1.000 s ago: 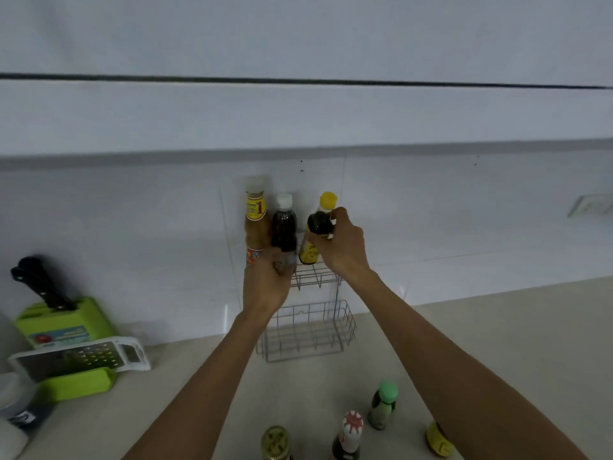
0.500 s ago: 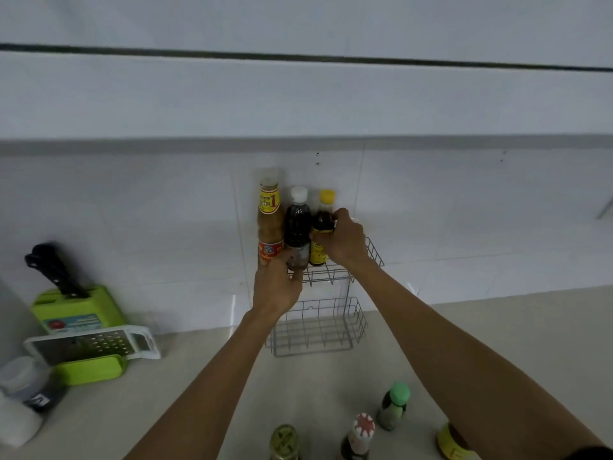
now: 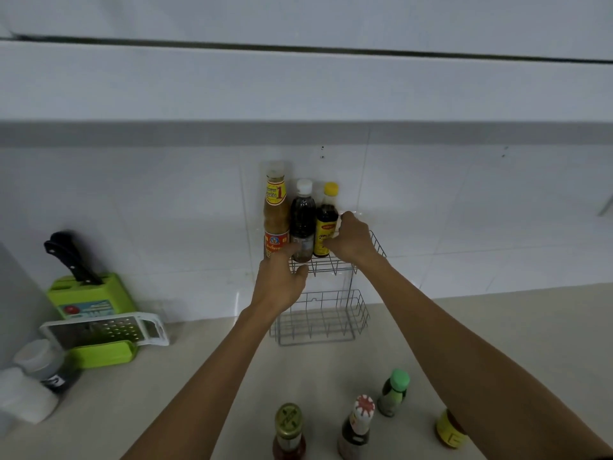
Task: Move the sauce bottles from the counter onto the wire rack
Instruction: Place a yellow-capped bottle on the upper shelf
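A two-tier wire rack (image 3: 335, 267) hangs on the tiled wall. Its upper tier holds three upright bottles: a tall orange-brown one (image 3: 275, 220), a dark white-capped bottle (image 3: 302, 220) and a dark yellow-capped bottle (image 3: 326, 227). My left hand (image 3: 282, 283) grips the base of the white-capped bottle, thumb on the rack's front wire. My right hand (image 3: 353, 242) rests on the yellow-capped bottle's right side, thumb and forefinger touching it. On the counter stand a gold-lidded bottle (image 3: 288, 426), a red-and-white-capped bottle (image 3: 360, 423), a green-capped bottle (image 3: 394, 393) and a yellow jar (image 3: 447, 430), half hidden by my right forearm.
The rack's lower tier (image 3: 320, 322) holds nothing. At the left stand a green knife block (image 3: 89, 297) with a black-handled knife, a white grater (image 3: 106, 330) leaning on it, and pale containers (image 3: 33, 386). A cabinet's underside runs overhead.
My right hand slid from the yellow-capped bottle's neck down to its label, and the bottle now stands in the upper tier. My left hand stayed at the white-capped bottle's base.
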